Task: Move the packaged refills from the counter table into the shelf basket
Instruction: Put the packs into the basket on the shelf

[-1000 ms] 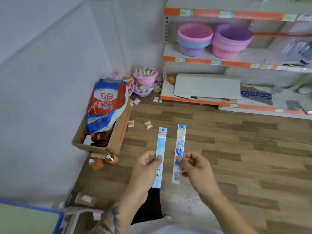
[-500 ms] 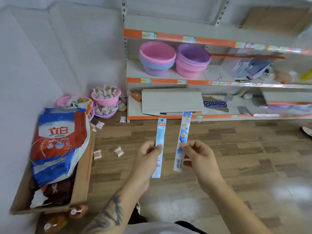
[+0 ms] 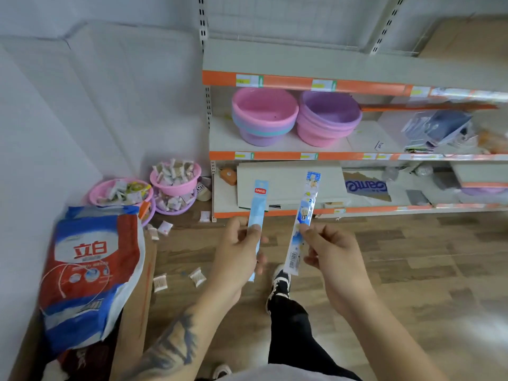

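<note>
- Left hand [image 3: 236,254] is pinching a pale blue packaged refill [image 3: 257,213] at mid-length, thumb over its front, the other fingers curled behind; pack standing near upright.
- Right hand [image 3: 334,257] is pinching a second, cartoon-printed refill [image 3: 303,215] between thumb and fingertips; pack tilting slightly right.
- Both packs are hanging in the air in front of the shelf unit [image 3: 275,81], touching nothing else.
- Judgement: pickup is done, carrying is under way; placing is left. No destination basket identifiable; the pink tubs [image 3: 265,111] on the shelf are only candidates.

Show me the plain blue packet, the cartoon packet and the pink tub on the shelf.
plain blue packet [image 3: 257,200], head view, upper half.
cartoon packet [image 3: 305,207], head view, middle.
pink tub [image 3: 264,112], head view, inside wall.
</note>
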The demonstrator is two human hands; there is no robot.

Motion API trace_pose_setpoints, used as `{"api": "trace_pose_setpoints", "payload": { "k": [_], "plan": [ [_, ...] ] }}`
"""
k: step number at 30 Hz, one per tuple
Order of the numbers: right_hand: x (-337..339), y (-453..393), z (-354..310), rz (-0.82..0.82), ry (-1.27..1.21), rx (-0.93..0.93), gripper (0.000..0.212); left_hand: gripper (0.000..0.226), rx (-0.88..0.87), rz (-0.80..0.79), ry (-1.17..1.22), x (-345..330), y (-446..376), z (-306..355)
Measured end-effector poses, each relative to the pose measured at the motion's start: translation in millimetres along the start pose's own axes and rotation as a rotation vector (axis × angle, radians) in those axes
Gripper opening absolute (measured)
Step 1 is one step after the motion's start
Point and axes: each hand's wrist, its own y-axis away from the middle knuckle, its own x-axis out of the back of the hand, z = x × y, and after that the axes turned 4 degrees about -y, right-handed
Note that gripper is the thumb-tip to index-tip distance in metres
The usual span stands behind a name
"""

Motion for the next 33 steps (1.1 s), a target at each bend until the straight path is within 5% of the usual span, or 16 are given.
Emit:
{"api": "trace_pose_setpoints", "payload": {
  "k": [12,22,27,33],
  "plan": [
    [-19,-228,-183,-0.285,-0.105,0.207,0.025,0.003,-0.369,0.035,-0.073,-98,-188,191],
    [-18,-369,-274,-0.474,-0.261,0.351,0.026,0.019,-0.476,0.022,0.037,-177,-279,290],
    [-23,-400,-294,-0.406,-0.265,0.464,0.013,0.018,-0.532,0.024,0.011,-189,-312,321],
    [-19,-415,-342,-0.325,-0.162,0.771,0.023,0.008,-0.692,-0.037,0.054,-194,-337,376]
  ]
}}
